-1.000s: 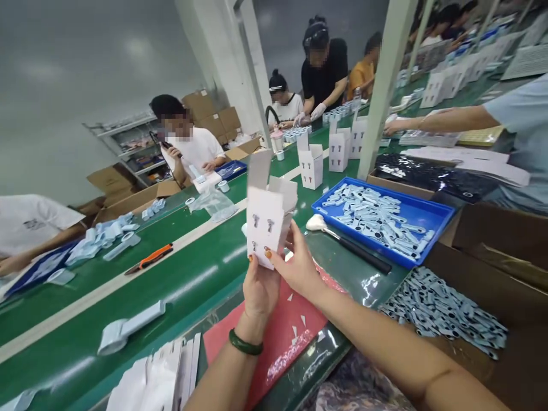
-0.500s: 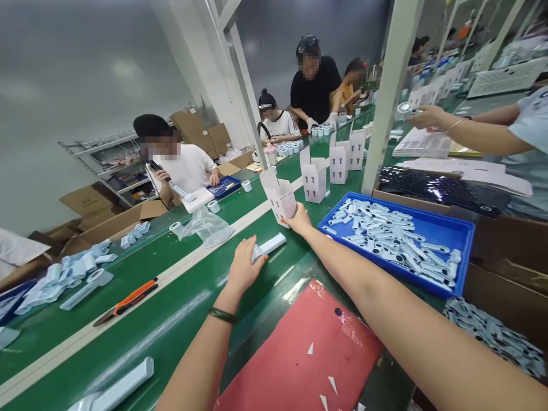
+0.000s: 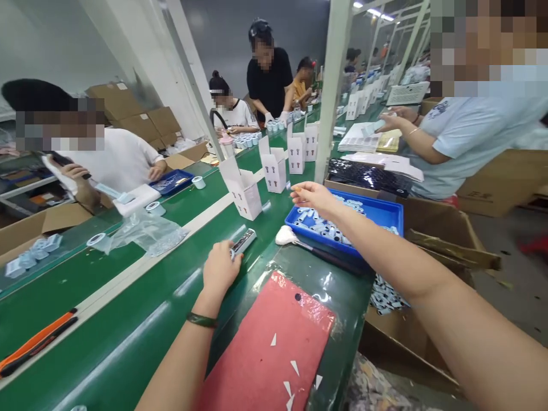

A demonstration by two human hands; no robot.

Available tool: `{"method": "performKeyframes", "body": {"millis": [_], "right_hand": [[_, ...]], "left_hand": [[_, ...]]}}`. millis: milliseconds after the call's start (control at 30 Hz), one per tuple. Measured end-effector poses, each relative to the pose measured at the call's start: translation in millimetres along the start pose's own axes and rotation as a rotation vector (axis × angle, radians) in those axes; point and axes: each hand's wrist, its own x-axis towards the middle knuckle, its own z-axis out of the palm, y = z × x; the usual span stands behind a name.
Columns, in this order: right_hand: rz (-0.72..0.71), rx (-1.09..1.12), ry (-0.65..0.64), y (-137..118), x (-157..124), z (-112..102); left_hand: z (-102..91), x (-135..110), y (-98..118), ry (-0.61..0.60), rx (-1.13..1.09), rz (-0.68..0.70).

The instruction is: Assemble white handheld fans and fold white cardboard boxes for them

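Observation:
My left hand [image 3: 220,268] is wrapped round a light blue plastic handle [image 3: 244,242] over the green belt. The handle's long hollow side faces up, with dark parts inside; the end in my palm is hidden. My right hand [image 3: 314,197] hangs in the air at the near-left side of the blue tray [image 3: 387,214], fingers loosely bent and a little apart, nothing visible in them. Small light blue parts [image 3: 319,222] with dark round spots fill the tray. Left of my right hand, an open white box [image 3: 246,194] with cut-out holes stands on the belt.
More white boxes [image 3: 274,171] stand behind in a row. A white-headed brush [image 3: 286,235] lies before the tray. A red sheet [image 3: 269,342] with white scraps covers the near bench. Left are orange pliers [image 3: 38,342] and a clear bag [image 3: 145,234]. Co-workers sit and stand around; a post [image 3: 334,85] rises behind the tray.
My right hand has let go of the nearest white box and moved over to the tray. My left hand has turned the handle so its hollow side shows. The view has swung right.

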Motion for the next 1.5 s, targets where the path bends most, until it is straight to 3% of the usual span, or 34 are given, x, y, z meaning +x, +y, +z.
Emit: {"method": "performKeyframes", "body": {"millis": [100,200,300,400,500,600,733,933,1033,1167,1233,1300,1400,1500], "right_hand": [[0.001,-0.209,0.121,15,-47,-61],[0.025,-0.38,0.149,31,-113,-97],[-0.006,-0.608,0.045,45,-164,-94],[-0.054,-0.809,0.016,54,-183,-73],[-0.058,-0.814,0.028,56,-181,-60],[-0.06,-0.808,0.004,50,-169,-62],[-0.065,-0.823,0.031,35,-131,-71],[-0.094,-0.869,-0.026,19,-66,-53],[-0.079,-0.865,-0.073,16,-61,-48],[-0.1,-0.821,-0.008,9,-73,-48],[-0.175,-0.635,0.051,0,-95,-36],[-0.289,-0.308,0.031,-11,-129,-10],[-0.405,0.14,-0.242,-24,-192,44],[-0.427,0.271,-0.427,-27,-240,91]], "left_hand": [[-5.2,-1,-1,-0.013,0.006,0.008],[-12.5,-7,-10,0.014,0.003,0.048],[-22.1,-26,-19,0.142,-0.047,0.149],[-33.8,-63,-22,0.235,-0.122,0.328],[-42.4,-110,-19,0.253,-0.141,0.5],[-44.5,-159,-17,0.261,-0.128,0.622],[-42.9,-207,-19,0.221,-0.102,0.649],[-32.2,-235,-21,0.286,-0.001,0.542],[-22.1,-239,-21,0.179,0.014,0.448],[-16.1,-240,-22,0.038,-0.041,0.32],[-16.5,-240,-20,0.011,-0.071,0.282],[-17.4,-239,-18,-0.006,-0.105,0.262],[-17.5,-240,-16,0.004,-0.176,0.256],[-15.4,-242,-16,0.065,-0.291,0.272]]}}
